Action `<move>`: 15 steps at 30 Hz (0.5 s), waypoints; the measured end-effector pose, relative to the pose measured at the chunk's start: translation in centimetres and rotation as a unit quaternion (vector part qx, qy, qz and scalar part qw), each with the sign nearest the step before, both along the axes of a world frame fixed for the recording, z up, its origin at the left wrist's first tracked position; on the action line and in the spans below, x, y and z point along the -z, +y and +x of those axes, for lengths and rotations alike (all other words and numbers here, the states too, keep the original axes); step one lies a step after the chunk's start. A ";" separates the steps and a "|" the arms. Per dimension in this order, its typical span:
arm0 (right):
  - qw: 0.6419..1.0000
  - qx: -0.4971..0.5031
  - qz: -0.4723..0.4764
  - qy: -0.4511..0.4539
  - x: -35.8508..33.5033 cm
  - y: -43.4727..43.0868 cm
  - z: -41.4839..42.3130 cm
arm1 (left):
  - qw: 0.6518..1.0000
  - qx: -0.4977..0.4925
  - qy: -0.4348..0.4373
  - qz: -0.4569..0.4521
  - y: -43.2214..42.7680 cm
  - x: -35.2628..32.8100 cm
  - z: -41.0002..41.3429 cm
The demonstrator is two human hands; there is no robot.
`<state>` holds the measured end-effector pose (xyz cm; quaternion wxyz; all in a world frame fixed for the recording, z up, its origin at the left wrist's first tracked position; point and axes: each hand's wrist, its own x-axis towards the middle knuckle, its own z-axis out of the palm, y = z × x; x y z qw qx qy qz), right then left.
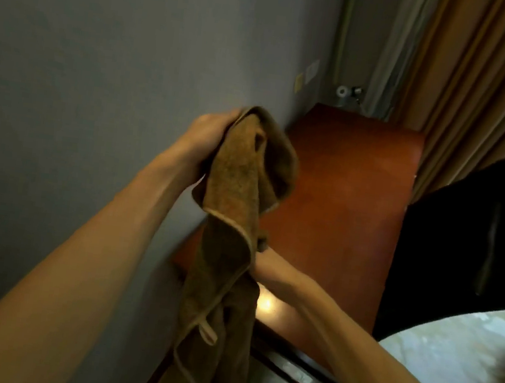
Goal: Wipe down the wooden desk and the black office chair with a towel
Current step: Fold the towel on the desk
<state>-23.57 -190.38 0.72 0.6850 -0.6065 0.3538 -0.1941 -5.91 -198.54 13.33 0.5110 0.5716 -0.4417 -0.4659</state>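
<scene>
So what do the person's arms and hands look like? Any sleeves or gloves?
The left arm and right arm are bare to the picture's edge, no sleeves showing. The left hand and right hand wear no gloves, and neither wrist has a watch or bracelet. The towel hides most fingers, so rings cannot be told.

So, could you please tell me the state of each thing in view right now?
towel: bunched, hanging in the air, off the desk.
left hand: raised, grips the towel's top.
right hand: grips the towel lower down.
wooden desk: not being wiped, towel not touching it.
black office chair: beside the desk, untouched.
curtain: hanging in folds.
</scene>
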 end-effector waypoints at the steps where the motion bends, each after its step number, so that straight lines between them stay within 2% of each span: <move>1: 0.997 0.056 0.030 -0.039 -0.4 0.0 0.1 | 1.000 -0.007 -0.017 0.024 -0.7 0.8 -0.1; 3: 0.969 0.195 0.107 -0.106 -1.2 -0.8 0.1 | 0.992 0.008 -0.084 0.096 -0.3 4.0 0.8; 5: 0.921 0.313 0.151 -0.174 -2.2 -2.2 -0.5 | 0.964 0.099 -0.159 0.189 1.0 7.1 0.8; 7: 0.882 0.385 0.161 -0.218 -3.9 -3.1 -1.0 | 0.936 0.167 -0.197 0.238 1.8 9.0 -1.3; 8: 0.874 0.403 0.158 -0.221 -4.4 -3.4 -1.3 | 0.937 0.186 -0.189 0.229 1.9 9.5 -2.6; 10: 0.879 0.423 0.145 -0.166 -5.1 -3.9 -2.3 | 0.965 0.198 -0.061 0.164 1.6 10.2 -4.9; 12: 0.898 0.422 0.112 -0.062 -5.1 -4.2 -3.2 | 0.963 0.232 0.044 0.128 2.0 10.3 -5.5; 13: 0.904 0.417 0.097 -0.021 -5.2 -4.4 -3.4 | 0.957 0.260 0.062 0.116 2.4 10.4 -5.2; 15: 0.902 0.423 0.083 0.006 -5.4 -4.7 -3.9 | 0.957 0.283 0.008 0.067 2.5 10.8 -4.5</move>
